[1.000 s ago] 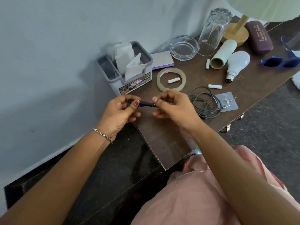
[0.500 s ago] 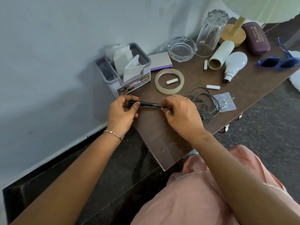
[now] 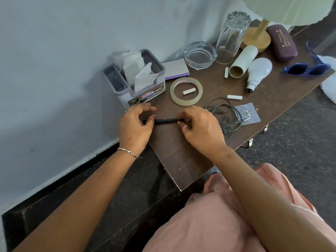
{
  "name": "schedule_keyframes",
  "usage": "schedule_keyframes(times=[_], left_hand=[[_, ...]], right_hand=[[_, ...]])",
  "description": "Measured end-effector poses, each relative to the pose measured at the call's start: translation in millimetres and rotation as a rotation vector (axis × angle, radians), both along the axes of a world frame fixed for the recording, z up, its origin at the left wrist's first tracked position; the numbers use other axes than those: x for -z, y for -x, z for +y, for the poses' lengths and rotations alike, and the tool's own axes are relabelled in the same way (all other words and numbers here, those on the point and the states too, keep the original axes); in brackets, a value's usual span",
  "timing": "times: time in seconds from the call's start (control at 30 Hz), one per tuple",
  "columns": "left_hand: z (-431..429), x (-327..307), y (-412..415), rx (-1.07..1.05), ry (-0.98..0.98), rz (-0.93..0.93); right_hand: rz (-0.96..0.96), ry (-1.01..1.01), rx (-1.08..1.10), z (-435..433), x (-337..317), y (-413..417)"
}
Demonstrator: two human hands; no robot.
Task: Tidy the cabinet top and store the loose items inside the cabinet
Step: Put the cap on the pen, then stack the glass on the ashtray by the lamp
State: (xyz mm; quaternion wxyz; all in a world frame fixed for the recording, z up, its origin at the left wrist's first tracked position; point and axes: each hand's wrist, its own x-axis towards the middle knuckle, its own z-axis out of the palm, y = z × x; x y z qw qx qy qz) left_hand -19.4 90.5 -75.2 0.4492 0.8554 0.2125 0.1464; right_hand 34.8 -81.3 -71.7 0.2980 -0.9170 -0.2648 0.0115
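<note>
Two hands hold one dark pen (image 3: 166,121) between them, level and crosswise over the near part of the brown cabinet top (image 3: 181,160). The left hand (image 3: 135,128) pinches the pen's left end with its thumb and curled fingers, the forefinger arched above. The right hand (image 3: 201,131) pinches the right end, its fingers curled tight over the tip and its thumb underneath. Whether the pen touches the wood cannot be told.

Just behind the left hand stands a grey tissue organizer (image 3: 143,88), and behind the pen lies a roll of clear tape (image 3: 186,91) with a white chalk stick (image 3: 189,91) inside its ring. A coiled grey cable (image 3: 223,117) lies beside the right hand. Farther back are a glass ashtray (image 3: 200,55), an upturned tumbler (image 3: 231,39), a white light bulb (image 3: 259,71) and blue sunglasses (image 3: 307,69).
</note>
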Motion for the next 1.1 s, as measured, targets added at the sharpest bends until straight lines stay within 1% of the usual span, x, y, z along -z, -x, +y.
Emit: schedule_keyframes(times=[0.13,0.33,0.57,0.63,0.83,0.97,1.03,1.1], left_hand=[[-8.3,-7.8,-2.5,0.009,-0.075,-0.017],[-23.1,-14.9,-9.9,0.063,-0.090,0.000],[-46.6,-29.3,-48.5,0.150,-0.059,-0.059],[-53.4,-29.9,-63.7,0.210,-0.138,-0.009],[-58.7,-35.0,-111.4,0.324,-0.545,0.056],[-58.2,-32.7,-136.4,0.394,-0.823,0.238],[-59.7,-26.9,-141.5,0.404,-0.891,0.301],[-60.6,-21.5,-143.7,0.405,-0.911,0.341]], right_hand=[[0.024,-0.060,0.053,-3.7,-1.6,-1.3],[0.065,-0.093,0.090,-13.0,-7.2,-4.2],[0.045,-0.159,0.285,-33.8,-13.7,-24.4],[0.057,-0.188,0.339,-41.2,-15.3,-33.8],[0.103,-0.208,0.454,-67.3,-18.1,-64.6],[0.130,-0.240,0.506,-81.0,-15.3,-81.2],[0.147,-0.265,0.529,-86.2,-11.7,-85.2],[0.174,-0.302,0.538,-90.8,-7.7,-87.8]])
